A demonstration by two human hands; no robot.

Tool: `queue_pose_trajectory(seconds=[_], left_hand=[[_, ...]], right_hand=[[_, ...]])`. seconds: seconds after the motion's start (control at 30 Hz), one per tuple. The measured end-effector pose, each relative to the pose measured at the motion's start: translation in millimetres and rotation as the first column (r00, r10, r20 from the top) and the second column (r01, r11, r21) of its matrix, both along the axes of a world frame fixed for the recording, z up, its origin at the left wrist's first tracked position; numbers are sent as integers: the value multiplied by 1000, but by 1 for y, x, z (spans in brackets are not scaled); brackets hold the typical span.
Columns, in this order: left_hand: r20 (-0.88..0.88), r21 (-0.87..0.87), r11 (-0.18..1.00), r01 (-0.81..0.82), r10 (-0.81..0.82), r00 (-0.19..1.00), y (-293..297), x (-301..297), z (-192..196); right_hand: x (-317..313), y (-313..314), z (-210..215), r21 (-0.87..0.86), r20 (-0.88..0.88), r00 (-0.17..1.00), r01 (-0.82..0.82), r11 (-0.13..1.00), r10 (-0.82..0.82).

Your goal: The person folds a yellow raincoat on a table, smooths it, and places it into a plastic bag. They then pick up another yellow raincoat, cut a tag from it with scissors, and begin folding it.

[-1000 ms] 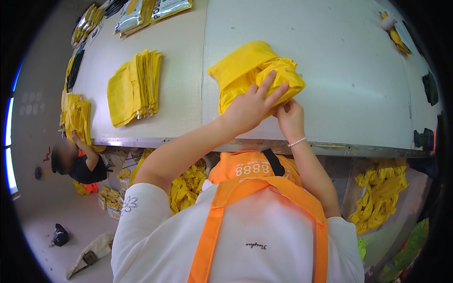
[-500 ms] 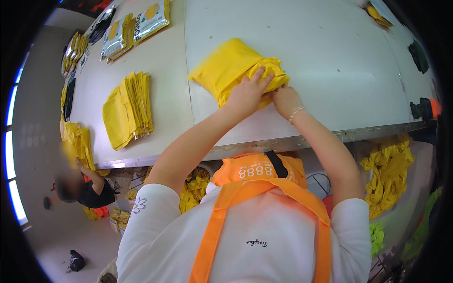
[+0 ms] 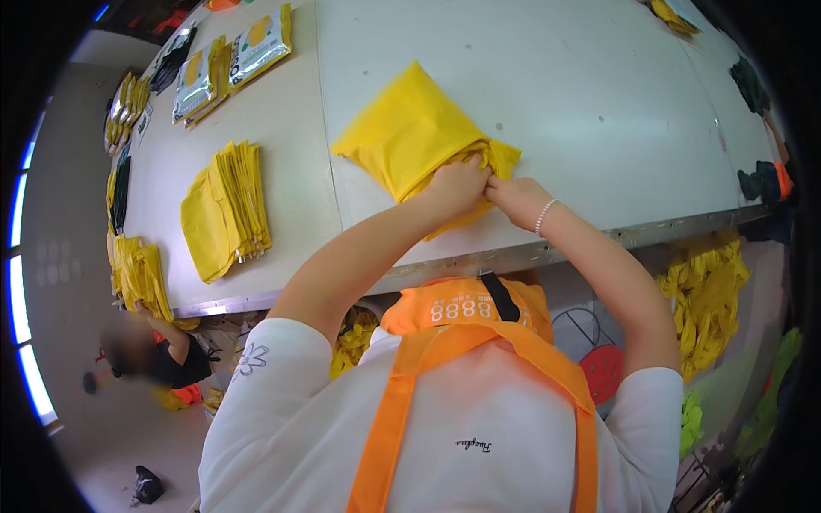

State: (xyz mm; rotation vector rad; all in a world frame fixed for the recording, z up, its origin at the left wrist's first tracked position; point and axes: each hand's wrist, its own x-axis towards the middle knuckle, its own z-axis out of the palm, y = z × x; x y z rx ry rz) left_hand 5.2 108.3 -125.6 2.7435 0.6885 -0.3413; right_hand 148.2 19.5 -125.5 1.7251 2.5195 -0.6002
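Note:
On the white table in front of me lies a plump yellow fabric pouch (image 3: 410, 132), set diagonally with a corner pointing away. Its near edge is bunched up around my hands. My left hand (image 3: 459, 184) is closed on the gathered fabric, its fingertips tucked into the folds out of sight. Close against it, my right hand (image 3: 517, 201) pinches the near right part of that edge, with fingers curled and partly hidden. What fills the pouch cannot be seen.
A fanned stack of yellow fabric pieces (image 3: 227, 209) lies left on the table (image 3: 564, 77). Flat printed packages (image 3: 261, 50) lie farther back. At left, a person (image 3: 167, 350) handles yellow fabric (image 3: 141, 274). The table's metal edge (image 3: 547, 252) runs before me; yellow items (image 3: 705, 308) hang below right.
Both hands have shifted slightly nearer. My left fingers, spread on top of the pouch before, are now curled into its bunched edge. A corner of fabric now sticks out at the right.

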Motion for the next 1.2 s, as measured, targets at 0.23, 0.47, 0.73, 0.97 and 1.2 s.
queue_pose_trajectory(seconds=[0.23,0.47,0.73,0.97,1.2], left_hand=[[24,-66,998,-14,15,1000,2,6,4],[223,-2,989,-146,143,964,-1,3,-39],[197,40,959,-280,267,943,-12,22,-36],[200,-29,935,-355,353,914,-6,36,-46],[346,-249,965,80,11,938,5,17,24]], right_hand=[[-55,-25,-46,-38,-327,919,220,975,-220],[-66,-37,-27,-28,-655,709,323,946,-261],[-74,-52,-39,5,-446,821,400,917,-356],[-66,-50,-28,-29,-651,687,404,914,-324],[-5,-70,23,-43,-628,647,527,849,-433]])
